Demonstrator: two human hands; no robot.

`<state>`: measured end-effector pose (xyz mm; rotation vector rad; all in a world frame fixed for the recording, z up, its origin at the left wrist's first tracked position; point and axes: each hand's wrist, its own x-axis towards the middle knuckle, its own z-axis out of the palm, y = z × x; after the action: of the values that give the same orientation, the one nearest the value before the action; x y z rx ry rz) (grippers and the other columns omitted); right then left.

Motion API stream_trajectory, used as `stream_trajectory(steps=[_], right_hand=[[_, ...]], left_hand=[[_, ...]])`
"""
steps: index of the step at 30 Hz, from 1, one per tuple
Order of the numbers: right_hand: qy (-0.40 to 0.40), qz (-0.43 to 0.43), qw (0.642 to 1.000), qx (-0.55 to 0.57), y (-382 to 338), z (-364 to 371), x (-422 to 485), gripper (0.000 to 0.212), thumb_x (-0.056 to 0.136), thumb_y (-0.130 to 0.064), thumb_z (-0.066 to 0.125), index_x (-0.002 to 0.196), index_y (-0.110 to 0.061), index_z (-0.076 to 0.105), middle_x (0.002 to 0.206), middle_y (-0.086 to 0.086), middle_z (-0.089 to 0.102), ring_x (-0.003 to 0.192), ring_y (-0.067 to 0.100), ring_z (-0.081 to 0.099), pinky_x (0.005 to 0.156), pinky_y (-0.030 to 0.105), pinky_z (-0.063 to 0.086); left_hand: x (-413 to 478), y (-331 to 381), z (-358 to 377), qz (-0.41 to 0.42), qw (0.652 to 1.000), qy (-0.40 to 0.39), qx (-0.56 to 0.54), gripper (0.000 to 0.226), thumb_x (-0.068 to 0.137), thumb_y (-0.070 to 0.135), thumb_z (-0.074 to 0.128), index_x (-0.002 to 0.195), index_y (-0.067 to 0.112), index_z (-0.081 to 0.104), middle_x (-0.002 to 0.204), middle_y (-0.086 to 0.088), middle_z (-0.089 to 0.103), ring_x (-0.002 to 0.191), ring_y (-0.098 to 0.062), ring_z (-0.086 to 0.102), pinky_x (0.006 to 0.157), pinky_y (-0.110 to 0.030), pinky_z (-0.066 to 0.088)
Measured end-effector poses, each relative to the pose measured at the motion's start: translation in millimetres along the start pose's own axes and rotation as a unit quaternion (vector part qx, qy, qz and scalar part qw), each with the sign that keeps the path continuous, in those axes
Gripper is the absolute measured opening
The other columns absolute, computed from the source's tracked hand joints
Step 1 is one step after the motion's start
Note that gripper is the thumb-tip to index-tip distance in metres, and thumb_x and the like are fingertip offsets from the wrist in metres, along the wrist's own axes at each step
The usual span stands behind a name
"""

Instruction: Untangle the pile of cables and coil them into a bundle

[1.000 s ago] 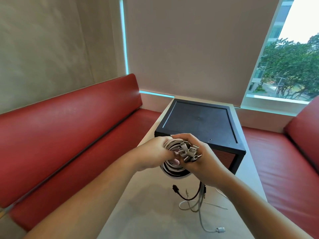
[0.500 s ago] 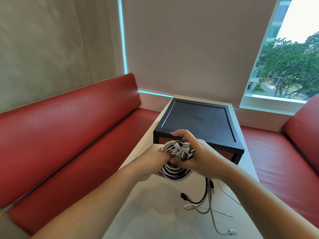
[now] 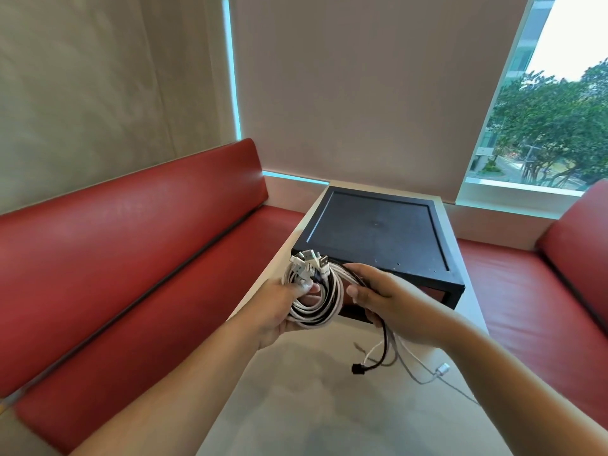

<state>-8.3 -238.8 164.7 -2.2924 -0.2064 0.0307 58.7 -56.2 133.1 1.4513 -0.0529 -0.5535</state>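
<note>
A coil of white and black cables [image 3: 320,299] hangs in the air above the pale table [image 3: 296,406]. My left hand [image 3: 279,307] grips the coil's left side, and several white USB plugs [image 3: 309,263] stick up above its fingers. My right hand [image 3: 385,297] holds the strands that leave the coil's right side. Below that hand the loose cable tails [image 3: 388,353] dangle to the table, ending in a black plug [image 3: 355,369] and a white plug [image 3: 441,370].
A black box [image 3: 378,238] stands on the table just beyond my hands. Red benches run along the left [image 3: 131,274] and the right [image 3: 543,291]. Behind are a blind and a window.
My right hand has come off the plugs and slid to the right along the strands. The coil has shifted left, with the plugs now upright. The loose tails have swung right.
</note>
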Motion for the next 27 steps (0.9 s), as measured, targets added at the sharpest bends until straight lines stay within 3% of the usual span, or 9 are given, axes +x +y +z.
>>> stream_trajectory(steps=[3, 6, 8, 11, 13, 15, 20, 25, 27], right_hand=[[0.07, 0.01, 0.995, 0.066, 3.6, 21.7, 1.9, 0.026, 0.1, -0.028, 0.048, 0.126, -0.03, 0.052, 0.071, -0.013, 0.056, 0.056, 0.001, 0.047, 0.055, 0.022, 0.04], [0.12, -0.007, 0.992, 0.039, 3.5, 38.9, 2.0, 0.034, 0.1, -0.03, 0.048, 0.133, -0.031, 0.044, 0.1, -0.018, 0.055, 0.081, -0.007, 0.051, 0.077, 0.018, 0.039], [0.139, 0.006, 0.99, 0.019, 3.0, 45.7, 2.7, 0.041, 0.099, -0.035, 0.046, 0.139, -0.032, 0.035, 0.115, -0.01, 0.042, 0.096, 0.0, 0.047, 0.087, 0.023, 0.039], [0.17, 0.025, 0.984, 0.043, 0.9, 53.9, 5.5, 0.044, 0.098, -0.038, 0.048, 0.139, -0.032, 0.033, 0.115, -0.006, 0.037, 0.098, 0.0, 0.046, 0.086, 0.031, 0.05], [0.208, 0.017, 0.976, 0.059, 0.1, 59.2, 7.7, 0.045, 0.096, -0.038, 0.051, 0.138, -0.031, 0.036, 0.119, -0.008, 0.041, 0.101, -0.013, 0.042, 0.082, 0.011, 0.043], [0.247, 0.008, 0.967, 0.064, -1.4, 63.1, 10.3, 0.044, 0.095, -0.038, 0.054, 0.136, -0.03, 0.039, 0.119, -0.011, 0.045, 0.102, -0.02, 0.04, 0.078, 0.005, 0.037], [0.329, -0.002, 0.943, 0.059, -2.2, 71.0, 14.9, 0.033, 0.094, -0.032, 0.057, 0.125, -0.033, 0.044, 0.114, -0.017, 0.057, 0.102, -0.002, 0.053, 0.084, 0.019, 0.042], [0.338, 0.012, 0.936, 0.101, -3.1, 68.8, 16.3, 0.03, 0.097, -0.018, 0.052, 0.117, -0.039, 0.044, 0.097, -0.022, 0.06, 0.092, -0.005, 0.057, 0.077, 0.02, 0.047], [0.328, 0.025, 0.935, 0.134, -1.1, 64.6, 18.8, 0.027, 0.098, -0.016, 0.051, 0.12, -0.032, 0.048, 0.097, -0.018, 0.062, 0.092, -0.002, 0.059, 0.08, 0.023, 0.049]], left_hand=[[1.0, -4.6, 6.0, 0.0, 0.999, 0.014, -0.044, 0.013, 0.098, 0.014, 0.055, 0.097, 0.008, 0.066, 0.079, -0.007, 0.071, 0.069, -0.019, 0.068, 0.057, -0.032, 0.059], [1.4, -8.5, 13.9, 0.01, 0.997, 0.025, -0.078, 0.013, 0.099, 0.017, 0.054, 0.095, 0.011, 0.065, 0.085, -0.009, 0.072, 0.076, -0.022, 0.07, 0.07, -0.039, 0.06], [1.9, -10.0, 18.4, 0.011, 0.994, 0.032, -0.102, 0.014, 0.1, 0.017, 0.054, 0.093, 0.01, 0.065, 0.077, -0.006, 0.072, 0.068, -0.019, 0.07, 0.067, -0.038, 0.061], [2.1, -11.0, 25.0, 0.008, 0.991, 0.044, -0.128, 0.019, 0.1, 0.018, 0.052, 0.101, 0.006, 0.066, 0.085, -0.011, 0.071, 0.071, -0.021, 0.069, 0.054, -0.032, 0.059], [0.8, -10.4, 30.2, 0.012, 0.988, 0.057, -0.14, 0.02, 0.101, 0.019, 0.051, 0.105, 0.007, 0.066, 0.088, -0.011, 0.07, 0.071, -0.021, 0.068, 0.049, -0.026, 0.054], [-1.6, -9.1, 36.1, 0.023, 0.986, 0.069, -0.152, 0.019, 0.101, 0.019, 0.05, 0.106, 0.009, 0.067, 0.086, -0.008, 0.071, 0.07, -0.018, 0.067, 0.047, -0.023, 0.051], [-3.7, -7.8, 46.7, 0.041, 0.987, 0.091, -0.129, 0.02, 0.1, 0.019, 0.049, 0.108, 0.013, 0.067, 0.089, -0.005, 0.072, 0.071, -0.014, 0.067, 0.051, -0.021, 0.05], [-4.0, -7.4, 45.0, 0.027, 0.996, 0.058, -0.054, 0.018, 0.099, 0.025, 0.051, 0.084, 0.021, 0.062, 0.074, 0.003, 0.063, 0.061, -0.009, 0.056, 0.053, -0.021, 0.04], [-3.5, -6.0, 39.1, 0.013, 0.999, 0.025, -0.014, 0.012, 0.096, 0.031, 0.056, 0.089, 0.023, 0.062, 0.078, 0.004, 0.064, 0.068, -0.01, 0.056, 0.059, -0.022, 0.039]])
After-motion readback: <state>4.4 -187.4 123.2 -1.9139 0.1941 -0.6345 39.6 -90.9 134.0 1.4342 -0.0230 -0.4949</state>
